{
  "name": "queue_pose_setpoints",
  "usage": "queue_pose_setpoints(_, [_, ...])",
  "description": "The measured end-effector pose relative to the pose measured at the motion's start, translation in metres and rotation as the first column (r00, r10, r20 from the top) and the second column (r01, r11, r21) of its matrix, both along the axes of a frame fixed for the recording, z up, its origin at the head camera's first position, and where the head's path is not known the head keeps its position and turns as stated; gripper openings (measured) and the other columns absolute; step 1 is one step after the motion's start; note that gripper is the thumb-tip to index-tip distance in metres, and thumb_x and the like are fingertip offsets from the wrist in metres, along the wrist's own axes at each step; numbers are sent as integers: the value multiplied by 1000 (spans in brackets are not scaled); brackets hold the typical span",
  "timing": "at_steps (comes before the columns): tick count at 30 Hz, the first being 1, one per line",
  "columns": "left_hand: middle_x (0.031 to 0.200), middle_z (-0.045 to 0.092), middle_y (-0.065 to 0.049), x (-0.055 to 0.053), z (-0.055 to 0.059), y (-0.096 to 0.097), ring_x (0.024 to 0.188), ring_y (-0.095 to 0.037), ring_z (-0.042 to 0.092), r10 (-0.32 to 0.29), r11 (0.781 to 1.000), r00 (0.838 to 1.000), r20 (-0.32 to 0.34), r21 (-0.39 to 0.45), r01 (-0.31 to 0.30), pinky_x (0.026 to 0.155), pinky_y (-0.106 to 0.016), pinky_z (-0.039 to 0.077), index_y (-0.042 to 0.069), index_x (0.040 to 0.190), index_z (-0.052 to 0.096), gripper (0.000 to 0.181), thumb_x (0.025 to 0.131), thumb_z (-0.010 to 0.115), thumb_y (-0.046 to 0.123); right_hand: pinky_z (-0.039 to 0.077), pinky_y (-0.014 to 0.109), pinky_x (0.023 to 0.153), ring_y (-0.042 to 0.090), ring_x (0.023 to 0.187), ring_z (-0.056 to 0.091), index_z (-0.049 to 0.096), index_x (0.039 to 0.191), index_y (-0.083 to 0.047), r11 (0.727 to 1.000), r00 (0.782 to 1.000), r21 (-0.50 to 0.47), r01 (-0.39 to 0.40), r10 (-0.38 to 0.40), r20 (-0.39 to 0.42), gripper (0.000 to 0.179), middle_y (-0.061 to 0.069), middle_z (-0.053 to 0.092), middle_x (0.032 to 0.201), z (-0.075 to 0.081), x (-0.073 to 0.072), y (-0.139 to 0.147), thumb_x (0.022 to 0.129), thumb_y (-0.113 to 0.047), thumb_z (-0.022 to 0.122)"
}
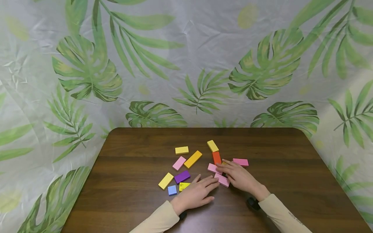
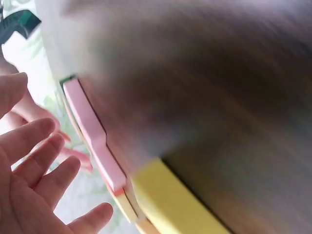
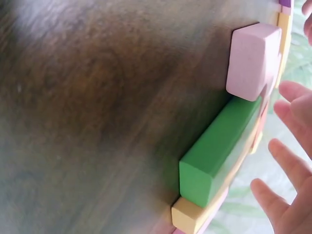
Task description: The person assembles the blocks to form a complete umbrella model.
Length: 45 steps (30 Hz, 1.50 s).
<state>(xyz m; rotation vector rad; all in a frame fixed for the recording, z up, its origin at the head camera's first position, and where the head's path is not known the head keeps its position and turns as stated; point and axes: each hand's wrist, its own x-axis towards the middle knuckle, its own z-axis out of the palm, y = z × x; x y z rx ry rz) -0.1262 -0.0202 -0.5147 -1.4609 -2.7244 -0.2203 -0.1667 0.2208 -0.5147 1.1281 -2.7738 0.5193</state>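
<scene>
My left hand (image 1: 198, 194) is spread low over the table, its fingertips beside a light pink block (image 1: 222, 180); contact cannot be told. A bright yellow block (image 1: 184, 186) lies partly hidden behind that hand. My right hand (image 1: 240, 176) hovers over or rests on the right-hand blocks with fingers extended. Around it are another light pink block (image 1: 214, 168), a red block (image 1: 217, 158) and a hot pink block (image 1: 240, 162). In the right wrist view a green block (image 3: 214, 146) sits beside a pink one (image 3: 248, 63); in the head view the right hand mostly covers the green one.
Left of the hands lie blue (image 1: 172, 190), purple (image 1: 182, 177), pale yellow (image 1: 166, 181), pink (image 1: 179, 163) and orange (image 1: 193, 159) blocks. Farther back are two yellow blocks, one left (image 1: 182, 150) and one right (image 1: 212, 146). A leaf-patterned curtain (image 1: 204, 48) hangs behind the brown table (image 1: 122, 181).
</scene>
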Motion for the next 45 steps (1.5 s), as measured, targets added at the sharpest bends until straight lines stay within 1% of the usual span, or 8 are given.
queue_pose_setpoints(6, [151,36,3,2,-7,19,137,-15,34,9,998,1000,15,-60,-8,104,-53,33,15,144,45,54,96,56,37,33,61,100,35,128,43,67,120,-6,999,999,36,15,-16,28,33,7,58,132,-3,1,0,89,0,59])
queue_pose_setpoints(12, [150,37,3,3,-10,24,137,-16,33,38,997,999,32,-64,-36,103,-54,33,16,145,44,57,94,58,39,33,60,101,35,129,43,67,121,-5,999,999,39,16,-17,43,34,7,57,132,-4,1,-1,89,1,58])
queue_pose_setpoints(19, [145,43,3,2,-8,14,137,-19,33,29,999,999,34,-40,-28,104,-56,31,15,142,48,56,93,60,39,35,58,100,35,126,45,68,118,-5,1000,1000,20,12,-13,24,30,10,59,128,-5,1,-2,89,-2,59])
queue_pose_setpoints(25, [144,44,3,3,-8,2,138,-19,32,-3,999,999,40,-35,4,105,-57,29,14,141,49,55,93,60,38,35,58,100,36,123,47,68,117,-4,1000,1000,1,2,-2,13,31,11,60,124,-7,0,-5,88,0,59])
queue_pose_setpoints(32, [145,42,3,2,-10,-8,140,-18,28,-36,999,997,65,-25,38,106,-59,24,15,139,50,53,92,61,36,42,49,97,29,112,53,70,113,-6,999,998,-23,-33,32,-46,31,8,60,115,-8,-2,-10,86,2,59])
queue_pose_setpoints(35, [147,40,3,1,-10,-11,140,-18,27,-51,999,997,63,-14,52,106,-60,24,15,139,50,52,92,61,35,41,50,98,30,116,51,70,115,-6,999,999,-18,-30,30,-45,33,8,60,119,-8,-2,-9,85,3,57])
queue_pose_setpoints(41, [151,34,1,5,-10,-14,140,-20,26,-66,998,994,91,-15,68,105,-61,25,18,145,44,56,94,59,36,34,59,100,36,128,42,66,122,-6,1000,1000,-5,-13,13,22,43,6,57,132,-8,0,-5,83,6,56])
queue_pose_setpoints(45, [150,36,1,7,-10,-16,140,-21,28,-75,997,992,104,-10,76,104,-62,26,19,141,49,51,94,58,36,36,59,98,39,124,46,67,119,-4,999,999,-17,-35,35,-21,41,9,60,128,-10,1,-8,80,7,58])
